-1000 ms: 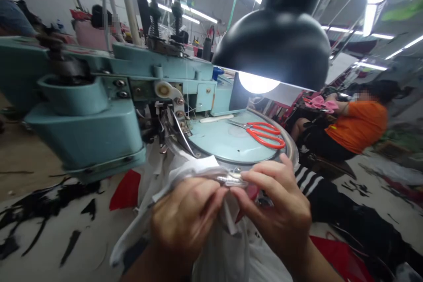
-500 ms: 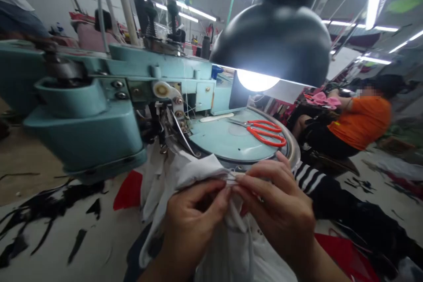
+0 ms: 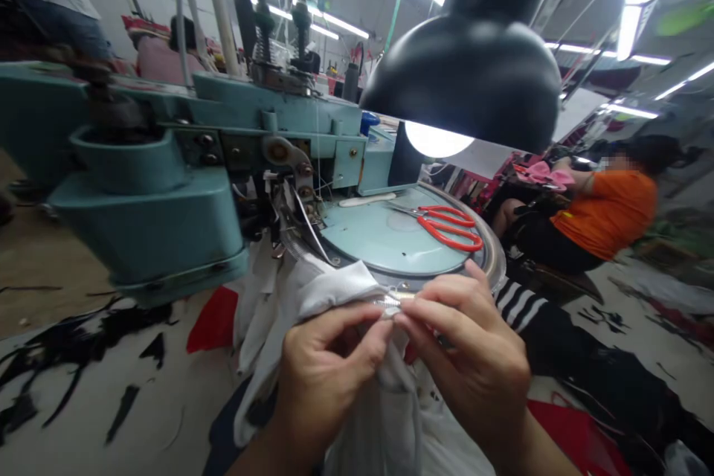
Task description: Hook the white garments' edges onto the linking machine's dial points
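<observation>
One large pale-blue industrial sewing machine is being worked at from close in, with a black dome lamp shining down over its round pale-blue plate, on which orange-handled scissors are lying well to the right of the hands. Off to the right, pink cloth is being handled by a seated co-worker in an orange shirt. Just below the plate's near rim, a bunched white fabric is being gathered between the person's two hands, and a short toothed metal strip is being pinched at its edge, its long axis lying roughly crosswise, left to right. Both hands are being held in a narrow pinch: the left hand is closing on the fabric from the left and the right hand from the right, their fingertips meeting at the strip, neither clearly nearer.
</observation>
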A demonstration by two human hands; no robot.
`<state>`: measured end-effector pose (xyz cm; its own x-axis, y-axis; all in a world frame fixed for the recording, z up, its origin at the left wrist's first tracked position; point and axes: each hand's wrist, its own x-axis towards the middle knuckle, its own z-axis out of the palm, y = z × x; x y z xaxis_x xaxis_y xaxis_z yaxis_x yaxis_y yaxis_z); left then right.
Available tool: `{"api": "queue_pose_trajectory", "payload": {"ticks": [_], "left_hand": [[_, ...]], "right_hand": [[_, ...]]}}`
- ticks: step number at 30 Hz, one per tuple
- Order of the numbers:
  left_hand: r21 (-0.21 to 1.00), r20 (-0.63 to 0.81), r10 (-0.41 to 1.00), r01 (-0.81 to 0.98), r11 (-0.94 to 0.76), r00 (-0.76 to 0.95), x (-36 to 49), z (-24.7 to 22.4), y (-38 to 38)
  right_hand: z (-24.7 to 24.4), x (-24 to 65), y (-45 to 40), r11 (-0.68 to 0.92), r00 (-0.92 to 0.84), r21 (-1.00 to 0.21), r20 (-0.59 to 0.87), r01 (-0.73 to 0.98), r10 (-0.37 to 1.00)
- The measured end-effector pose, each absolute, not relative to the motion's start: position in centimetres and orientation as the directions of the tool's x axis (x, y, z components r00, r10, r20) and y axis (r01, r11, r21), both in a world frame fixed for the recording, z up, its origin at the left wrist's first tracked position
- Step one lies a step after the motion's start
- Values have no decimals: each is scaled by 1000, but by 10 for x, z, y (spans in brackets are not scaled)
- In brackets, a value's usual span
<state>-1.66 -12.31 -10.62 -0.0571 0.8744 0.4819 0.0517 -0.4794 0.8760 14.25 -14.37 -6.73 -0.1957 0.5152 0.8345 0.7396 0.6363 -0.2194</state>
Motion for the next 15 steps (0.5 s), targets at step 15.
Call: {"api": "queue_pose_trajectory", "payload": {"ticks": [15], "left_hand": [[853,523,847,44,-521,-94,-12,-104,-122]], "right_hand": [[-68,141,-145,621,-175,-219,843,752,509]]}}
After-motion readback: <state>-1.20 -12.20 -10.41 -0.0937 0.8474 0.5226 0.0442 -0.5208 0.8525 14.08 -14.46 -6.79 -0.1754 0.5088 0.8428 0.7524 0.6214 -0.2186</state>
